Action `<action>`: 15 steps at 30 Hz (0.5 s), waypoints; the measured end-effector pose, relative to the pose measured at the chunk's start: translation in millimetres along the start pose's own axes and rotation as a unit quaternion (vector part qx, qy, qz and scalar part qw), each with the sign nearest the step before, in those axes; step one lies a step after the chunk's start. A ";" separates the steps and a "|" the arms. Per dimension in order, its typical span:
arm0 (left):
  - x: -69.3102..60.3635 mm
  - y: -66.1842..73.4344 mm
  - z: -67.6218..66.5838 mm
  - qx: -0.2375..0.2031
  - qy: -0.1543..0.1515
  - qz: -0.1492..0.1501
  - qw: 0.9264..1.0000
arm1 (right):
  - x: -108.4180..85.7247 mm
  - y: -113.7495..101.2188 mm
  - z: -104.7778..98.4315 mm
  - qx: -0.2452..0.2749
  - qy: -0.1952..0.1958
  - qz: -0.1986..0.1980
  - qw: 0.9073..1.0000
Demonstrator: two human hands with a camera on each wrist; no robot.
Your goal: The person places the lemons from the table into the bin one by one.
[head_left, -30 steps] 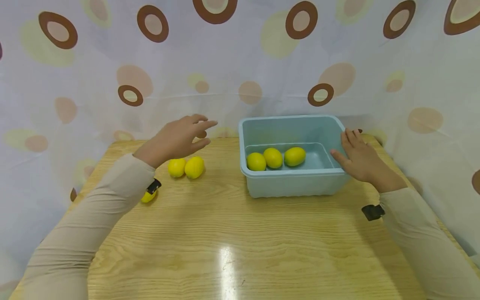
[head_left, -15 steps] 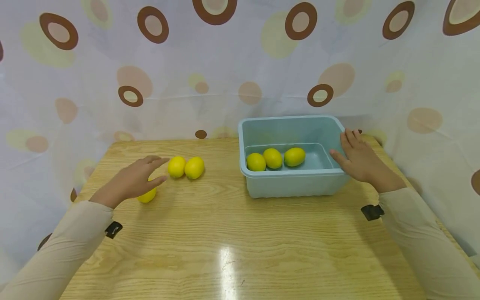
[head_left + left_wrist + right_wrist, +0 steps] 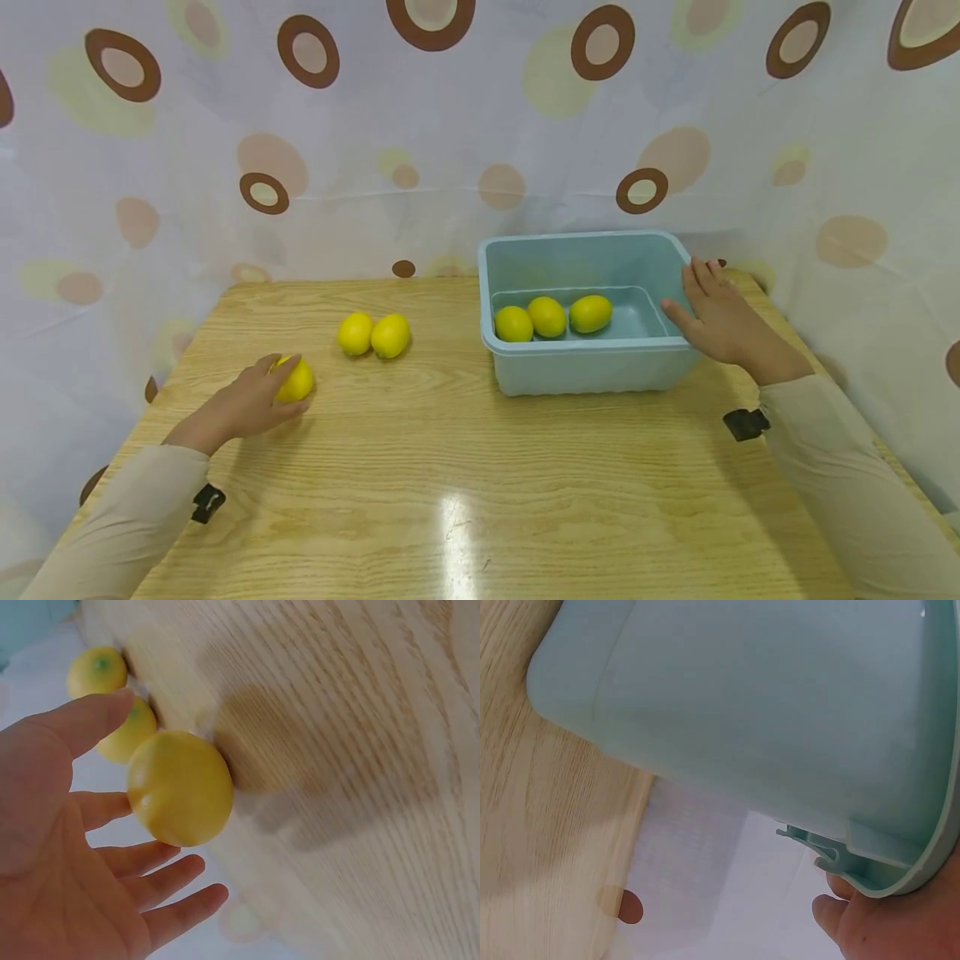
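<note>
In the head view, my left hand (image 3: 251, 400) is at a yellow lemon (image 3: 297, 380) on the left of the table. The left wrist view shows that lemon (image 3: 180, 789) in front of spread, nearly straight fingers (image 3: 172, 881), with the thumb apart from it. Two more lemons lie side by side just beyond: the left one (image 3: 355, 334) and the right one (image 3: 391, 336). My right hand (image 3: 720, 321) rests on the right rim of a light blue plastic box (image 3: 592, 367), thumb towards the inside. Below that rim, fingertips (image 3: 829, 911) show in the right wrist view.
Three lemons (image 3: 547, 317) lie in the box, towards its left and middle. The wooden table (image 3: 420, 467) reaches back to a patterned cloth (image 3: 450, 125), which also hangs at both sides.
My left hand has moved left and towards me, away from above the pair of lemons, and down to the single lemon. The right hand and the box have stayed in place.
</note>
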State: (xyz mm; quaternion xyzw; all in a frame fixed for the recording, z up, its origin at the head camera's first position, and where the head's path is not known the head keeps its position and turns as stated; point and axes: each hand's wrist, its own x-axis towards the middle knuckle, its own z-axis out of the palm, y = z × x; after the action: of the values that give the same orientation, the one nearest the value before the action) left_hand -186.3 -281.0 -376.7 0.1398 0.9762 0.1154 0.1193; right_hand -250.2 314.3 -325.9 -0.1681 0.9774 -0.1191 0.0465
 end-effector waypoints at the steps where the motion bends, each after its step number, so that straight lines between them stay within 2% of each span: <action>1: 0.4 -1.1 0.7 0.000 0.005 0.001 1.000 | -0.2 -0.2 0.0 -0.001 0.001 -0.001 1.000; 8: 10.1 -4.3 8.6 -0.018 0.059 -0.003 0.998 | 0.1 1.4 0.2 0.001 -0.001 0.000 1.000; 15: 15.0 -5.9 14.0 -0.010 0.077 0.006 0.997 | 0.5 1.7 -0.1 -0.002 0.000 -0.001 1.000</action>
State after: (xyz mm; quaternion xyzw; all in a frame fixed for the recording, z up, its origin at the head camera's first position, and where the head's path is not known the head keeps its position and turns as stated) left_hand -198.0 -279.4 -394.5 0.1355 0.9803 0.1364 0.0443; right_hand -251.2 315.7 -326.3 -0.1693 0.9774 -0.1175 0.0463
